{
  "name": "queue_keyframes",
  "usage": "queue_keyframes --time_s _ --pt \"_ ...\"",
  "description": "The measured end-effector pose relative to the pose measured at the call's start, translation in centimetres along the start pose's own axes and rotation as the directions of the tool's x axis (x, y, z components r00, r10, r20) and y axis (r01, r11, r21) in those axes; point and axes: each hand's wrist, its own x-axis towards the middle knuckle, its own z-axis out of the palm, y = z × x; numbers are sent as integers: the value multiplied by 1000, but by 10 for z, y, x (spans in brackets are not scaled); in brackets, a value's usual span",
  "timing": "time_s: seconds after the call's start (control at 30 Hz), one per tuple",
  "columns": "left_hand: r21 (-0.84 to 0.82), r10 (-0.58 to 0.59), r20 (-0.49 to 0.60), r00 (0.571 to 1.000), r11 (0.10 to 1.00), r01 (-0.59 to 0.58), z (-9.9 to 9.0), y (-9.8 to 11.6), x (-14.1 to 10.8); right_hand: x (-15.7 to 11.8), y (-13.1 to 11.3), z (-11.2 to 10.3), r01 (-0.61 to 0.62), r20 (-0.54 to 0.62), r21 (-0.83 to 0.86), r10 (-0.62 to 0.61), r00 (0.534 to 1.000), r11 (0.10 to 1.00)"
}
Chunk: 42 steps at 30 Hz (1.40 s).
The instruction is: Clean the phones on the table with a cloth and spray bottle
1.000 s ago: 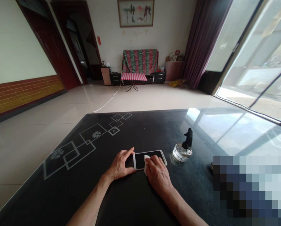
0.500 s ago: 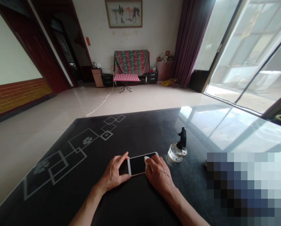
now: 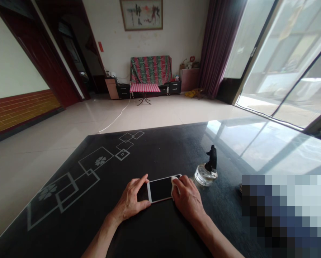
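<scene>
A smartphone (image 3: 160, 189) with a pale frame and dark screen lies flat, lengthwise across, on the black tabletop (image 3: 160, 150). My left hand (image 3: 130, 199) steadies its left end, with the thumb at the near corner and the fingers at the far corner. Bunched in my right hand (image 3: 188, 197) is a small white cloth or tissue (image 3: 174, 186), pressed on the screen near the right end. My right fingers cover that end of the phone. Just beyond my right hand stands a clear spray bottle (image 3: 206, 175) with a black trigger head.
Grey squares and flowers decorate the table's left side. A blurred, pixelated patch (image 3: 284, 211) covers the right side. Across the tiled floor stand a small table with a pink checked cloth (image 3: 145, 87) and a cabinet under a patterned cover (image 3: 151, 70). Glass doors are at right.
My right hand has slid the white cloth rightward along the screen, uncovering more of it. My left hand stays at the phone's left end. The view has shifted slightly.
</scene>
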Motion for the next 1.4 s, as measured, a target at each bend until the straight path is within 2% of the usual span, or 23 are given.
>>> queue_keyframes --time_s 0.17,0.27,0.37,0.67,0.87,1.0,1.2,1.4 --pt "2 4 -14 1000 1000 -4 3 -2 0 -10 -34 8 105 64 42 -108 992 994" --pt "9 7 -20 1000 1000 -7 3 -4 0 -13 -40 11 134 91 83 -142 986 987" --pt "11 17 -14 1000 1000 -17 2 -4 0 -12 -32 9 94 70 86 -100 993 992" --pt "15 19 -10 1000 1000 -18 2 -6 -1 3 18 1 -63 -34 13 64 997 998" --pt "-8 -9 2 1000 1000 9 0 0 0 2 22 6 -53 -45 4 53 998 999" --pt "-12 -7 1 1000 1000 7 2 -2 0 1 8 7 13 -8 15 -13 1000 1000" --pt "-6 37 -49 998 999 -37 9 -11 0 -8 -28 4 135 80 21 -136 987 991" --pt "-17 34 -59 998 999 -35 10 -10 0 -8 -55 17 160 187 67 -170 968 985"
